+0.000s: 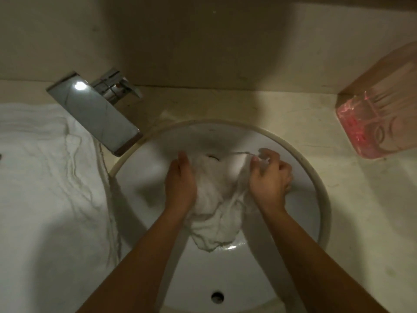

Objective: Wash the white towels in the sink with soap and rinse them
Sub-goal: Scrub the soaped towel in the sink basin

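Right now the white towel (216, 199) hangs bunched in the middle of the sink (325, 199), held up between both hands so that its lower end droops to the wet floor of the basin near a bright patch of water. The left hand (180, 184) lies along the towel's left side, its fingers pointing away from the person and folded into the cloth; it appears to hold the bunch, though the fingertips are hidden behind the fabric. The right hand (269, 177) has its fingers curled and pinches the towel's upper right edge, pulling a thin hem taut toward the drain (213, 157). This looks like the scrubbing or wringing part of the wash. To do it well, the hands should probably gather more cloth, work one fold against another, and keep the bundle low in the bowl so drips stay inside. No water can be seen running from the chrome tap (94, 114), whose spout ends at the rim on the left, so rinsing would mean opening it and carrying the towel under the spout. More white towels (45, 177) lie spread on the counter (361, 199) to the left, waiting. A pink soap dispenser (379, 123) sits at the right, well apart from the basin, within reach should more lather be wanted.
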The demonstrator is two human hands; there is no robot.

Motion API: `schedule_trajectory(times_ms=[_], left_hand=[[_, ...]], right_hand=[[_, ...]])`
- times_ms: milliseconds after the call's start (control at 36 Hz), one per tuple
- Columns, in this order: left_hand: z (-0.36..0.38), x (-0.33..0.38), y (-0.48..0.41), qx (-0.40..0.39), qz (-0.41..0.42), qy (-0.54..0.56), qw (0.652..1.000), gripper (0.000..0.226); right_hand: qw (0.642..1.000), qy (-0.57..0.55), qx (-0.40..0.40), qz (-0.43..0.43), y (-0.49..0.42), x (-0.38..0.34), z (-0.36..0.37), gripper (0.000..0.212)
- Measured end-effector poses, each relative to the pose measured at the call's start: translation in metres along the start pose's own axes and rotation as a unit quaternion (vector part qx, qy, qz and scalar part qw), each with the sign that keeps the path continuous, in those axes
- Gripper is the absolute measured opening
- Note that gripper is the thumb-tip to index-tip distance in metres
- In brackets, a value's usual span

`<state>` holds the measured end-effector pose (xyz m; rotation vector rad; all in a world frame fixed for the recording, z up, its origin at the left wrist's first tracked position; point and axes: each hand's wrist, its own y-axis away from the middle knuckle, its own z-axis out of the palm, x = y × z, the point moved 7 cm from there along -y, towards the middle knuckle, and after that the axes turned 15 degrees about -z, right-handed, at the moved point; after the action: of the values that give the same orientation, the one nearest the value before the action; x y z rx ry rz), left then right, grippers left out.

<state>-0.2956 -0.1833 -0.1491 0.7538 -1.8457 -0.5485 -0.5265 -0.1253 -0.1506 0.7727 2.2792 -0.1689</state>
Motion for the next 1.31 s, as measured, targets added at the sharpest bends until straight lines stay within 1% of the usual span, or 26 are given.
schedule_trajectory(times_ms=[28, 83, 111, 139, 194, 222, 278, 306, 417, 472, 583, 694, 778, 806, 861, 889, 917, 972, 1000, 1028, 1111, 1167, 1194, 1222, 1278, 1306], left_hand=[[-0.001, -0.002, -0.005, -0.002, 0.016, -0.031, 0.999, 0.067], [-0.001, -0.012, -0.01, -0.013, 0.029, -0.102, 0.994, 0.065], [0.0, -0.018, -0.01, -0.017, 0.02, -0.126, 0.992, 0.065], [0.0, -0.024, -0.009, -0.014, 0.018, -0.139, 0.99, 0.066], [0.0, -0.032, -0.008, -0.005, 0.022, -0.15, 0.988, 0.07], [0.0, -0.035, -0.008, 0.004, 0.018, -0.154, 0.988, 0.073], [-0.001, -0.041, -0.007, 0.023, 0.008, -0.169, 0.985, 0.08], [-0.001, -0.043, -0.006, 0.031, 0.006, -0.176, 0.984, 0.078], [-0.003, -0.052, -0.002, 0.038, -0.003, -0.176, 0.984, 0.069], [-0.002, -0.054, 0.0, 0.04, -0.015, -0.167, 0.985, 0.067], [0.005, -0.049, 0.002, 0.025, -0.037, -0.156, 0.987, 0.065], [0.017, -0.042, -0.001, 0.008, -0.034, -0.175, 0.984, 0.074], [0.027, -0.033, -0.003, -0.009, -0.018, -0.16, 0.987, 0.074], [0.029, -0.03, -0.004, -0.024, -0.012, -0.138, 0.99, 0.081], [0.029, -0.028, -0.006, -0.038, -0.017, -0.09, 0.995, 0.093], [0.029, -0.03, -0.01, -0.04, -0.023, -0.071, 0.996, 0.089], [0.027, -0.031, -0.013, -0.041, -0.032, -0.057, 0.997, 0.078], [0.025, -0.03, -0.016, -0.048, -0.044, -0.025, 0.998, 0.05], [0.024, -0.029, -0.016, -0.056, -0.045, -0.009, 0.997, 0.042], [0.024, -0.026, -0.014, -0.066, -0.044, 0.0, 0.997, 0.041], [0.026, -0.019, -0.01, -0.081, -0.043, -0.019, 0.996, 0.061], [0.029, -0.016, -0.01, -0.072, -0.062, -0.044, 0.995, 0.079], [0.032, -0.016, -0.01, -0.072, -0.082, -0.051, 0.993, 0.088], [0.035, -0.015, -0.009, -0.069, -0.1, -0.059, 0.991, 0.094], [0.038, -0.011, -0.01, -0.041, -0.111, -0.075, 0.99, 0.096], [0.038, -0.01, -0.01, -0.023, -0.111, -0.075, 0.991, 0.093]], right_hand=[[0.999, 0.031, 0.007, -0.036, 0.01, -0.007, -0.004, 0.034], [0.993, 0.035, 0.024, -0.108, 0.029, -0.015, 0.002, 0.038], [0.99, 0.031, 0.005, -0.138, 0.037, -0.018, 0.012, 0.039], [0.987, 0.023, -0.035, -0.157, 0.043, -0.019, 0.026, 0.042], [0.978, 0.014, -0.134, -0.16, 0.054, -0.019, 0.053, 0.052], [0.973, 0.013, -0.17, -0.155, 0.06, -0.019, 0.061, 0.06], [0.97, 0.009, -0.188, -0.152, 0.067, -0.019, 0.068, 0.07], [0.97, 0.006, -0.187, -0.153, 0.067, -0.019, 0.069, 0.069], [0.97, -0.031, -0.187, -0.154, 0.058, -0.015, 0.072, 0.051], [0.971, -0.089, -0.183, -0.128, 0.052, -0.015, 0.067, 0.042], [0.956, -0.203, -0.213, -0.018, 0.046, -0.013, 0.054, 0.024], [0.932, -0.288, -0.203, 0.086, 0.05, -0.007, 0.052, 0.026], [0.914, -0.339, -0.167, 0.147, 0.045, -0.009, 0.057, 0.027], [0.908, -0.356, -0.144, 0.165, 0.04, -0.01, 0.058, 0.027], [0.882, -0.41, -0.092, 0.211, 0.028, -0.011, 0.058, 0.022], [0.871, -0.43, -0.07, 0.225, 0.021, -0.008, 0.059, 0.022], [0.877, -0.427, -0.054, 0.212, 0.014, -0.005, 0.059, 0.025], [0.937, -0.325, -0.041, 0.123, 0.003, -0.002, 0.046, 0.025], [0.961, -0.26, -0.043, 0.081, 0.001, 0.001, 0.039, 0.028], [0.975, -0.207, -0.056, 0.059, 0.002, 0.003, 0.036, 0.035], [0.987, -0.067, -0.141, 0.022, 0.007, 0.005, 0.048, 0.054], [0.982, 0.052, -0.184, -0.012, 0.011, -0.005, 0.054, 0.057], [0.981, 0.052, -0.186, -0.009, 0.011, -0.011, 0.056, 0.053], [0.983, 0.013, -0.181, 0.006, 0.009, -0.015, 0.056, 0.047], [0.977, -0.14, -0.156, 0.046, 0.009, -0.025, 0.054, 0.034], [0.969, -0.2, -0.137, 0.056, 0.01, -0.032, 0.049, 0.032]])
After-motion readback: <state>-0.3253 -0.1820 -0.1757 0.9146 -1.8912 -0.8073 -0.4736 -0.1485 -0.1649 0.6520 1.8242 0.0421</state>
